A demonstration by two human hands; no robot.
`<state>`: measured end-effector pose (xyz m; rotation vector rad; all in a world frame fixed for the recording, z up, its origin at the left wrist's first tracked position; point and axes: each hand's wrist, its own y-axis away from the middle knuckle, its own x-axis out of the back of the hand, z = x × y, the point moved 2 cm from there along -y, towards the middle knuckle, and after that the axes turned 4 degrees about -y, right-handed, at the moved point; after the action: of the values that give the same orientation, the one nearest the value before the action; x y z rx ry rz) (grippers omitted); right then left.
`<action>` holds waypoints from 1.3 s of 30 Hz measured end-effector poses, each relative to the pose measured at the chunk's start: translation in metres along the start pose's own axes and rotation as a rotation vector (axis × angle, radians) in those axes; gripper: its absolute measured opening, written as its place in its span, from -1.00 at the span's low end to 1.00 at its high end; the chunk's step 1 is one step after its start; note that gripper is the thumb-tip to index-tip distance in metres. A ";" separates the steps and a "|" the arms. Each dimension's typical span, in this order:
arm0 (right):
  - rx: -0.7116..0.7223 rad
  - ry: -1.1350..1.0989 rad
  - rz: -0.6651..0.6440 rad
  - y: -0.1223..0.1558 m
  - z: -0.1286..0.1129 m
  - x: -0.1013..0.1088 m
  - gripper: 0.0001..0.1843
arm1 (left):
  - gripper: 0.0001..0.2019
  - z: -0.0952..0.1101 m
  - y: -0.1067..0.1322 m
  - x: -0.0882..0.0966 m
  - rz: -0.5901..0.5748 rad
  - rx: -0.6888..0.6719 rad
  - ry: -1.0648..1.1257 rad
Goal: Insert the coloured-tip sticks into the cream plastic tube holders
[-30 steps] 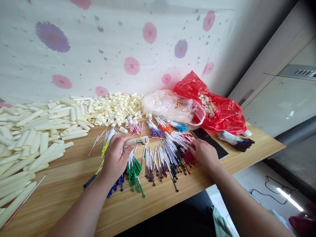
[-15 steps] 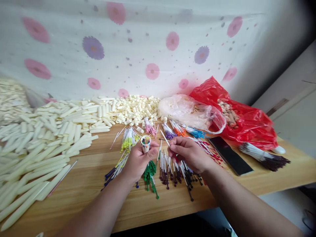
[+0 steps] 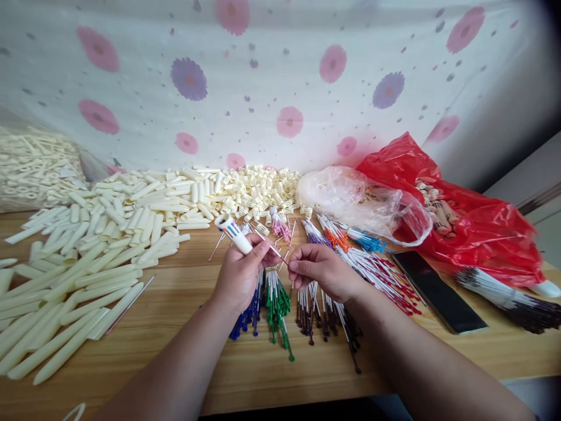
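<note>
My left hand (image 3: 241,272) is closed around a white multicolour pen (image 3: 239,237), which tilts toward the upper left with coloured marks near its raised end. In my right hand (image 3: 322,269), thumb and forefinger pinch the red end of a thin pen refill (image 3: 277,254). The refill slants up and left to the fingers of my left hand, beside the pen; whether those fingers grip it too I cannot tell. Under and around my hands lie bundles of green refills (image 3: 277,298), blue refills (image 3: 249,316), dark refills (image 3: 326,310) and red refills (image 3: 390,283).
Cream pen tubes (image 3: 105,269) and short slotted pieces (image 3: 258,190) are heaped at left and back. Behind right are a clear plastic bag (image 3: 346,187) and a red bag (image 3: 486,228). A black phone (image 3: 438,292) and dark-tipped refills (image 3: 508,298) lie at right.
The pen has tipped from pointing its end at me to leaning upper left. My right hand's refill now reaches across to my left hand. The whole view has turned slightly left.
</note>
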<state>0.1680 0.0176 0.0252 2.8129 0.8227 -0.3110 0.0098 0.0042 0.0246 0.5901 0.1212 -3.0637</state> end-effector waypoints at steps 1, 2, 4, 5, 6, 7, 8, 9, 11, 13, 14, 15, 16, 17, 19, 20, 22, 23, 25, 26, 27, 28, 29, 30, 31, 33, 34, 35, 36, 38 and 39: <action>0.010 0.012 0.009 0.001 -0.001 0.003 -0.68 | -0.80 0.000 0.000 0.000 0.007 0.015 0.018; 0.032 0.023 0.030 0.002 -0.002 0.007 -0.68 | -0.80 0.000 -0.001 0.001 0.009 0.029 0.037; 0.095 0.058 0.072 0.003 -0.004 0.011 -0.73 | -0.79 0.000 -0.001 0.000 0.001 0.051 0.074; 0.130 0.088 0.081 0.004 -0.005 0.011 -0.77 | -0.79 0.000 -0.001 0.000 -0.002 0.055 0.090; 0.163 0.127 0.078 0.004 -0.005 0.010 -0.81 | -0.79 0.000 -0.001 0.000 -0.001 0.053 0.106; 0.194 0.170 0.065 0.004 -0.004 0.008 -0.83 | -0.79 0.000 -0.001 0.000 0.005 0.047 0.120; 0.226 0.206 0.055 0.004 -0.002 0.005 -0.82 | -0.79 0.000 -0.001 0.000 0.014 0.039 0.134; 0.263 0.229 0.054 0.004 0.000 0.002 -0.79 | -0.79 0.000 -0.001 0.000 0.024 0.030 0.149; 0.370 0.224 0.103 0.005 0.005 -0.004 -0.75 | -0.80 0.000 -0.001 -0.001 0.044 0.019 0.179; 0.506 0.208 0.189 0.007 0.008 -0.008 -0.79 | -0.81 -0.001 0.000 -0.002 0.054 0.022 0.202; 0.574 0.216 0.228 0.008 0.010 -0.010 -0.83 | -0.81 -0.002 0.001 -0.002 0.056 0.024 0.208; 0.638 0.232 0.261 0.010 0.010 -0.012 -0.87 | -0.82 -0.002 0.002 -0.003 0.053 0.024 0.210; 0.692 0.254 0.288 0.011 0.010 -0.013 -0.88 | -0.83 -0.003 0.003 -0.003 0.045 0.022 0.204; 0.735 0.274 0.313 0.013 0.009 -0.013 -0.88 | -0.84 -0.004 0.004 -0.003 0.032 0.014 0.182; 0.813 0.288 0.372 0.017 0.003 -0.012 -0.87 | -0.86 -0.006 0.004 -0.002 -0.015 -0.031 0.061; 0.866 0.273 0.410 0.021 -0.003 -0.010 -0.87 | -0.87 -0.007 0.004 -0.001 -0.034 -0.072 -0.044; 1.025 0.234 0.510 0.033 -0.018 -0.006 -0.87 | -0.86 -0.008 0.002 0.003 -0.040 -0.184 -0.313; 1.118 0.237 0.565 0.041 -0.026 -0.004 -0.88 | -0.86 -0.007 0.001 0.005 -0.032 -0.248 -0.450; 1.260 0.335 0.641 0.061 -0.042 -0.002 -0.90 | -0.86 -0.005 -0.001 0.007 -0.019 -0.360 -0.666; 1.286 0.426 0.643 0.070 -0.048 -0.003 -0.90 | -0.87 -0.005 -0.002 0.008 -0.026 -0.403 -0.735; 1.290 0.521 0.622 0.079 -0.053 -0.005 -0.90 | -0.87 -0.004 -0.003 0.008 -0.041 -0.438 -0.780; 1.281 0.612 0.580 0.087 -0.057 -0.007 -0.90 | -0.87 -0.004 -0.003 0.008 -0.052 -0.465 -0.804; 1.269 0.685 0.536 0.093 -0.060 -0.010 -0.89 | -0.87 -0.004 -0.004 0.007 -0.061 -0.484 -0.818; 1.256 0.741 0.494 0.097 -0.062 -0.013 -0.87 | -0.87 -0.004 -0.004 0.006 -0.068 -0.500 -0.824; 1.246 0.782 0.457 0.100 -0.063 -0.016 -0.85 | -0.87 -0.005 -0.004 0.006 -0.075 -0.513 -0.828; 1.234 0.838 0.400 0.101 -0.067 -0.022 -0.82 | -0.86 -0.006 -0.004 0.005 -0.082 -0.530 -0.836; 1.233 0.865 0.376 0.100 -0.068 -0.024 -0.81 | -0.86 -0.006 -0.005 0.004 -0.085 -0.535 -0.842; 1.230 0.894 0.352 0.099 -0.070 -0.026 -0.81 | -0.86 -0.006 -0.005 0.004 -0.087 -0.538 -0.850; 1.229 0.924 0.334 0.098 -0.071 -0.028 -0.81 | -0.86 -0.006 -0.005 0.003 -0.087 -0.539 -0.859; 1.222 0.964 0.320 0.095 -0.072 -0.030 -0.83 | -0.86 -0.006 -0.006 0.003 -0.088 -0.540 -0.876; 1.221 0.972 0.322 0.094 -0.071 -0.030 -0.84 | -0.86 -0.006 -0.006 0.003 -0.090 -0.545 -0.884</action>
<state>0.2049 -0.0583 0.1130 4.1898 0.2184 1.0583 0.0092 0.0107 0.0189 -0.7839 0.9030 -2.8363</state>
